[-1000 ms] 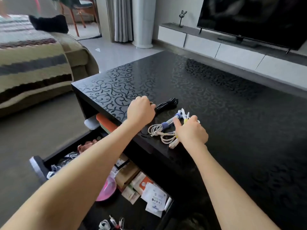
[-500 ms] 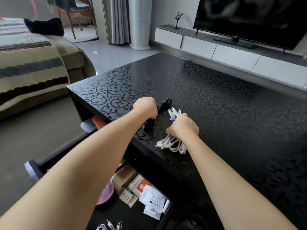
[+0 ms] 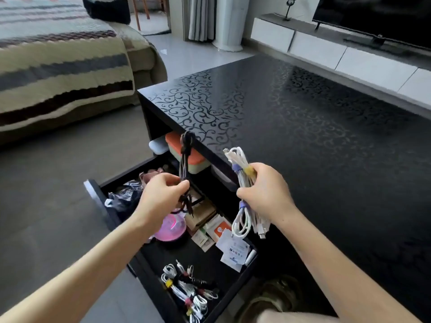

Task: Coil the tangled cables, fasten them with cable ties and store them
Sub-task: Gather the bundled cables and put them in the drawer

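Raised left hand [image 3: 161,197], right hand [image 3: 265,192] grip cables [image 3: 242,164].

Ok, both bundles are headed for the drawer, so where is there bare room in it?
A bare strip of drawer floor lies between the pink round object and the pile of tied cables, left of the paper packets. The far end is crowded with a black bag and boxes.

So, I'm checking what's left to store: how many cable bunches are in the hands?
2. A black bunch is pinched by the left hand over the open drawer; a white bunch is gripped by the right hand. The white one may be several coils.
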